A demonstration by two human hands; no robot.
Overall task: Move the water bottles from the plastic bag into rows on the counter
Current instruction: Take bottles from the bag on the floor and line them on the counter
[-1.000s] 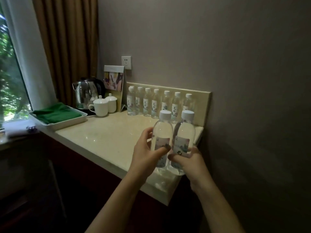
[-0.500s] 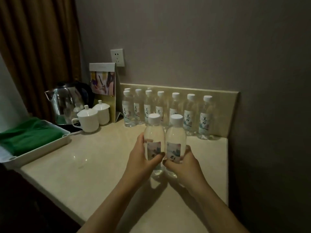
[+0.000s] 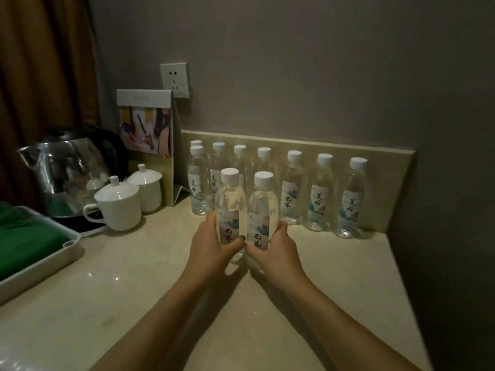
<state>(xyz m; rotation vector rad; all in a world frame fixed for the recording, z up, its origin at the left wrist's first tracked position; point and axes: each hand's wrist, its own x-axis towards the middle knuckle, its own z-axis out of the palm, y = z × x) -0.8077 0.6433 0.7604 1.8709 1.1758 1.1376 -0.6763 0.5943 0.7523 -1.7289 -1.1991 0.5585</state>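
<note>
My left hand (image 3: 211, 247) grips a clear water bottle (image 3: 229, 199) with a white cap, held upright. My right hand (image 3: 276, 251) grips a second such bottle (image 3: 261, 207) right beside it, the two bottles nearly touching. Both stand at or just above the beige counter (image 3: 334, 285), in front of a row of several like bottles (image 3: 321, 194) lined up along the low backsplash. The plastic bag is out of sight.
Two white lidded cups (image 3: 119, 203) and a steel kettle (image 3: 64, 167) stand at the left. A white tray with a green cloth (image 3: 29, 245) sits at the far left. A standing card (image 3: 146, 127) and a wall socket (image 3: 174, 79) are behind. The wall closes the counter's right end.
Both hands carried the two bottles forward over the counter towards the back row, and my head came closer and turned right, so the window left the view.
</note>
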